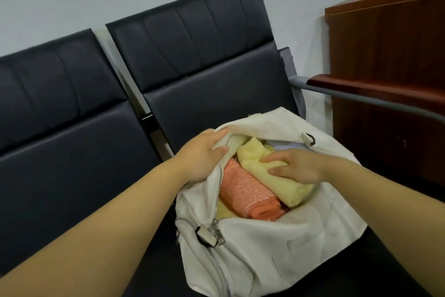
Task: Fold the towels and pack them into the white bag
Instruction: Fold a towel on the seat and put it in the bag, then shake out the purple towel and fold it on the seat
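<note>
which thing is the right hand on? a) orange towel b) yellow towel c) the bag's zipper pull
b: the right hand lies on the yellow towel inside the white bag, while the orange towel beside it goes untouched and the left hand grips the bag's rim.

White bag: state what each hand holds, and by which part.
The left hand grips the white bag by the rim of its opening. The right hand holds nothing; its fingers press flat on the yellow towel.
</note>
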Tool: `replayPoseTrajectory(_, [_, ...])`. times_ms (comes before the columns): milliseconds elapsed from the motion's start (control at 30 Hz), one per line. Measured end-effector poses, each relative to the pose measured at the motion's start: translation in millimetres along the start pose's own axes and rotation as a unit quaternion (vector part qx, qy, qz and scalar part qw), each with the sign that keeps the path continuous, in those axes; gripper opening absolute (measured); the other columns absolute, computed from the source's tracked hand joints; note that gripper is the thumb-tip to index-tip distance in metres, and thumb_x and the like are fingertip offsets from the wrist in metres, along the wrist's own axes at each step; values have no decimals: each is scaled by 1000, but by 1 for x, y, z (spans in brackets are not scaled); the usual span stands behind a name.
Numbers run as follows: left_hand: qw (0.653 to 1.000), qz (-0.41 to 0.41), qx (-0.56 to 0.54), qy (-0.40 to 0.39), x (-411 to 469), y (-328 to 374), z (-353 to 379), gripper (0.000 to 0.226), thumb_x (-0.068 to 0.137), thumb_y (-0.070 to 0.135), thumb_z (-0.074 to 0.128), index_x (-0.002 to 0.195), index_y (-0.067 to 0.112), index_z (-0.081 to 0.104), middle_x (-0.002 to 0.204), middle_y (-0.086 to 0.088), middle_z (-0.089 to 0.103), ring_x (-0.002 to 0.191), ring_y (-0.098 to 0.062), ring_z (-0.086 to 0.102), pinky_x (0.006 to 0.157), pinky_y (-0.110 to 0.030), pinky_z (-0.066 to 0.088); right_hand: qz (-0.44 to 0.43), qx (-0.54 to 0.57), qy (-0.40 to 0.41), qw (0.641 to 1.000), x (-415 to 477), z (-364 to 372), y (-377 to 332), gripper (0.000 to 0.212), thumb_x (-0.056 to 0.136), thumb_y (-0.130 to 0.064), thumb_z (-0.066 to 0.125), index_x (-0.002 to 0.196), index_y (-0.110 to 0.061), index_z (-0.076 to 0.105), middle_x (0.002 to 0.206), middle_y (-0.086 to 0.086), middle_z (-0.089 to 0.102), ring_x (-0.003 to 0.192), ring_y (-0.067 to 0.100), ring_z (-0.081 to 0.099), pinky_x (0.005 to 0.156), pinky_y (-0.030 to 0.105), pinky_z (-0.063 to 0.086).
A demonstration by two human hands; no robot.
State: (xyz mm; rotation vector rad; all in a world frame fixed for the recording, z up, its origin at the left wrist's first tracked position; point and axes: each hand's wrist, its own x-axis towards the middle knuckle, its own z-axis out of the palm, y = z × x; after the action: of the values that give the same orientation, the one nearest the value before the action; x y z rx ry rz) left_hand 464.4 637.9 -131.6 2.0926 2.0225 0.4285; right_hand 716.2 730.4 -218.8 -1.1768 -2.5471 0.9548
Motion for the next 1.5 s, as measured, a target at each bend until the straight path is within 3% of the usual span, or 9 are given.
replayPoseTrajectory(133, [1000, 11, 4, 25, 0, 1, 5, 54, 107, 37, 44, 159, 33, 29, 131, 14, 48, 119, -7, 47, 99, -23, 35, 21, -40, 32, 998, 12, -1, -10, 40, 85, -82, 30, 109, -65, 57, 156, -11, 37, 145, 22, 33, 120, 46, 24])
replayPoseTrajectory(300, [998, 25, 22, 44, -4, 10, 3, 55, 107, 36, 44, 158, 34, 27, 128, 12, 50, 115, -9, 49, 97, -27, 40, -30, -89, 96, 991, 13, 36, -22, 47, 107, -52, 27, 151, -44, 40, 168, -4, 19, 154, 21, 19, 123, 36, 14])
replayPoseTrajectory(500, [998, 24, 29, 43, -9, 12, 9, 57, 106, 36, 45, 160, 34, 25, 128, 10, 50, 115, -10, 50, 100, -29, 41, -1, -118, 77, 990, 39, 47, -20, 51, 107, -52, 23, 156, -40, 31, 169, 0, 17, 155, 23, 18, 125, 41, 17])
replayPoseTrajectory(700, [999, 2, -27, 29, -36, 14, 14, 51, 102, 42, 54, 151, 36, 44, 134, 14, 45, 121, -7, 49, 103, -24, 38, 8, -64, 184, 981, -12, 43, -34, 45, 103, -52, 38, 138, -32, 58, 156, -1, 42, 143, 26, 39, 115, 39, 31])
replayPoseTrajectory(800, [997, -14, -64, 47, -82, 9, 15, 53, 101, 44, 55, 152, 45, 38, 140, 21, 41, 124, -2, 45, 103, -24, 36, 2, -43, 222, 974, -58, 54, -58, 59, 92, -65, 38, 139, -34, 58, 160, -2, 39, 144, 23, 37, 118, 42, 31])
replayPoseTrajectory(933, [994, -54, -58, 76, -173, -18, 8, 59, 101, 42, 56, 154, 43, 31, 145, 19, 39, 123, 0, 42, 97, -20, 35, -72, -75, 219, 970, -97, 75, -122, 41, 95, -50, 57, 130, -29, 62, 146, -2, 52, 136, 25, 44, 112, 38, 34])
replayPoseTrajectory(1133, [985, -157, 43, 62, -335, -98, -17, 66, 100, 51, 53, 158, 41, 22, 155, 14, 33, 137, -8, 38, 109, -27, 37, -161, -160, 153, 962, -114, 141, -240, 56, 95, -58, 54, 145, -32, 51, 158, -4, 40, 145, 17, 35, 117, 36, 29])
replayPoseTrajectory(1300, [957, -263, 100, 78, -466, -187, -41, 59, 92, 57, 58, 145, 33, 49, 143, 7, 41, 131, -17, 46, 111, -33, 40, -211, -168, 39, 962, -95, 227, -342, 63, 96, -59, 54, 152, -33, 41, 165, -7, 26, 152, 18, 23, 121, 40, 29])
replayPoseTrajectory(1500, [900, -388, 151, 130, -611, -291, -67, 81, 71, 70, 36, 129, 22, 65, 125, -8, 63, 111, -35, 60, 96, -45, 50, -270, -151, -70, 948, -63, 348, -458, 61, 96, -53, 57, 151, -30, 42, 164, -4, 30, 149, 21, 27, 119, 41, 33])
